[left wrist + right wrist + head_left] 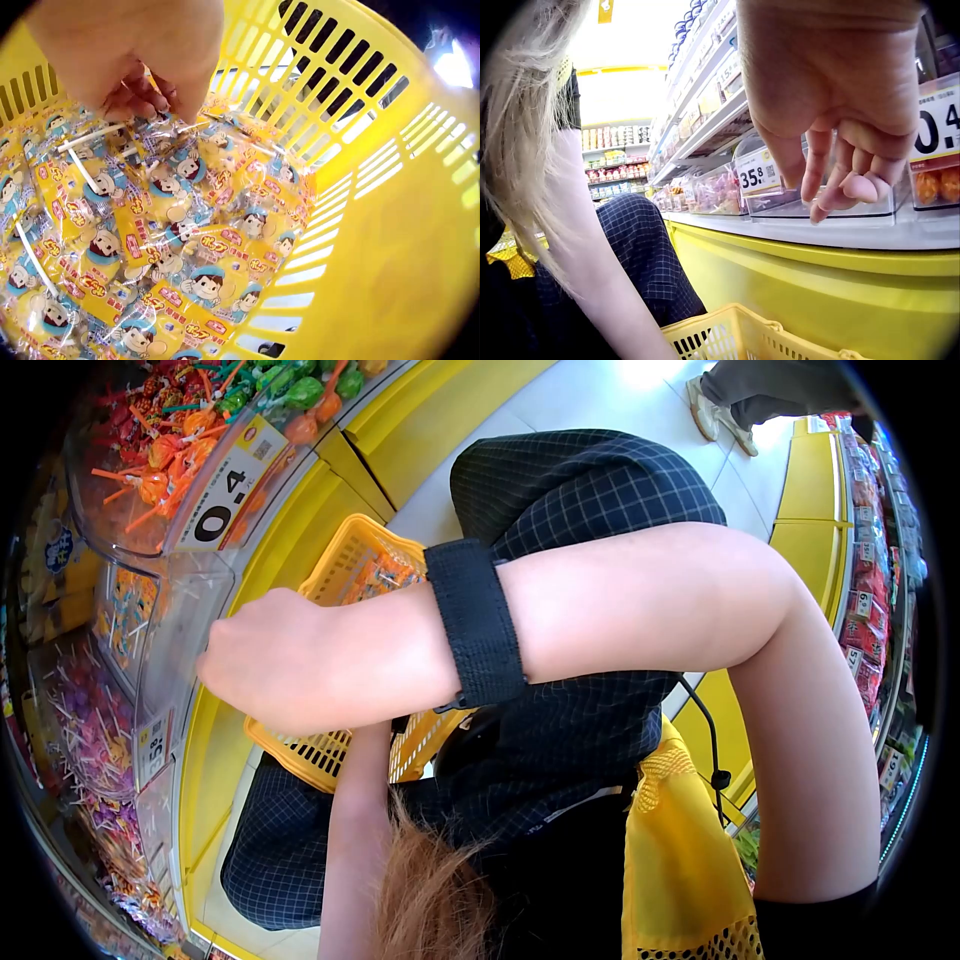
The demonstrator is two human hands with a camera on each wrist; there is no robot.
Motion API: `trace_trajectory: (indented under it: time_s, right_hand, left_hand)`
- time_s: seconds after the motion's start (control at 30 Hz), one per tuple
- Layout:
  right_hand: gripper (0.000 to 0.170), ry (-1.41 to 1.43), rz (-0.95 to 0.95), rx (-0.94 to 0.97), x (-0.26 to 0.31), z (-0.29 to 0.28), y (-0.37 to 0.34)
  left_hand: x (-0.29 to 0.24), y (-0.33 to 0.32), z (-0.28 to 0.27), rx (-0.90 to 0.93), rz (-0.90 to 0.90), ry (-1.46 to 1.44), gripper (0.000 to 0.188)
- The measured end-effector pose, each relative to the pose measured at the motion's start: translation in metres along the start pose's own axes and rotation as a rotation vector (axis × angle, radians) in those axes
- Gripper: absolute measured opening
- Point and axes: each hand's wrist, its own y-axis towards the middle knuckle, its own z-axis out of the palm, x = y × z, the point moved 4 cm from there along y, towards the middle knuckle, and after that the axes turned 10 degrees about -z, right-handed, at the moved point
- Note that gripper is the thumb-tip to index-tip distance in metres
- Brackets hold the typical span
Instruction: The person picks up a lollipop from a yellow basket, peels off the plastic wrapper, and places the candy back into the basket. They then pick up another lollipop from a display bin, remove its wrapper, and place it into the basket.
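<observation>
- Small wrapped lollipops (180,225), their packets orange, clear and printed with a cartoon child in a blue cap, lie in a thick layer with some white sticks showing.
- They are inside a yellow plastic basket (390,240) with slotted walls, between the person's knees.
- Of the two hands, the left hand (131,56) reaches down into the basket, fingers bent among the packets; whether it grips one cannot be told.
- The right hand (836,94) hangs in front of the candy display, fingers loosely curled, with nothing visible in them.
- Beside the basket, a glossy yellow base panel (802,289) carries a white shelf (934,241) lined with clear bins.
- A price card reading 35.8 (757,174) fronts one bin; a larger 0.4 card (230,488) fronts orange and green lollipops (165,465) at the far left.
- Pale tiles (535,405) cover the floor; at the far right stand another person's light shoes (705,412).
- Shelves of red packets (866,610) line the right side.
- The right wrist view shows more stocked shelves (615,138) beneath bright light.
</observation>
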Motion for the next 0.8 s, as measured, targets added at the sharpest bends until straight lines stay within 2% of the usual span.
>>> trace_trajectory:
  time_s: [0.2, 0.37, 0.43, 0.57, 0.67, 0.73, 0.8]
  right_hand:
    - [0.017, -0.018, -0.038, -0.051, 0.002, 0.000, 0.005]
    - [0.020, -0.026, -0.076, -0.068, 0.009, -0.003, 0.010]
    - [0.017, -0.025, -0.061, -0.226, 0.008, -0.005, 0.012]
    - [0.013, 0.045, -0.118, -0.332, 0.009, -0.013, 0.012]
    - [0.010, 0.030, -0.152, -0.420, 0.007, -0.019, 0.013]
    - [0.011, 0.078, -0.249, -0.553, 0.003, -0.024, 0.015]
    - [0.010, 0.083, -0.265, -0.561, 0.010, -0.032, 0.013]
  left_hand:
    - [-0.022, 0.006, -0.032, -0.063, 0.059, -0.043, 0.034]
    - [-0.062, -0.005, -0.092, -0.260, 0.182, -0.153, 0.033]
    - [-0.081, -0.020, -0.126, -0.359, 0.257, -0.185, 0.033]
    - [-0.109, -0.070, -0.195, -0.506, 0.302, -0.208, 0.033]
    - [-0.132, -0.098, -0.235, -0.278, 0.117, -0.302, 0.015]
    - [-0.138, -0.110, -0.248, -0.284, 0.148, -0.405, 0.013]
    - [-0.151, -0.125, -0.263, -0.264, 0.192, -0.499, 0.010]
